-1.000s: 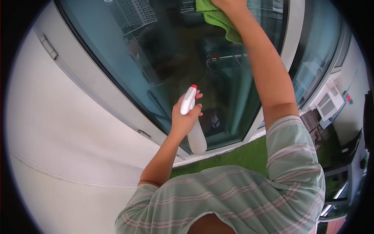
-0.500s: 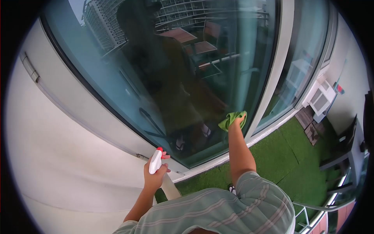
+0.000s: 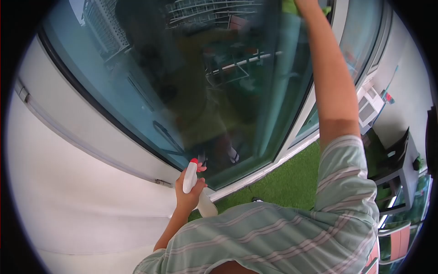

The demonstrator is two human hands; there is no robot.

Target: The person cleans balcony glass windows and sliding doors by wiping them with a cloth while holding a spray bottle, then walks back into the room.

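Note:
My left hand (image 3: 186, 197) is wrapped around the neck of a white spray bottle (image 3: 190, 178) with a red nozzle tip. The bottle's pale body slants down below the hand, close to the lower corner of the glass door (image 3: 246, 105). High up at the frame's top edge, my right hand (image 3: 305, 3) has a green cloth (image 3: 290, 7) against the glass near its right side. Cloth shows on both sides of this hand, while its fingers are mostly cut off by the frame.
A white frame post (image 3: 301, 116) borders the glass on the right, with a white wall (image 3: 91, 196) on the left. Green turf (image 3: 287, 182) covers the floor. On the right stand a white slatted unit (image 3: 370, 107) and a dark grey piece of furniture (image 3: 397, 173). The glass reflects chairs and buildings.
My right hand has swept the green cloth up the glass, from near the bottom to the top of the view. My left hand still holds the spray bottle, with little movement.

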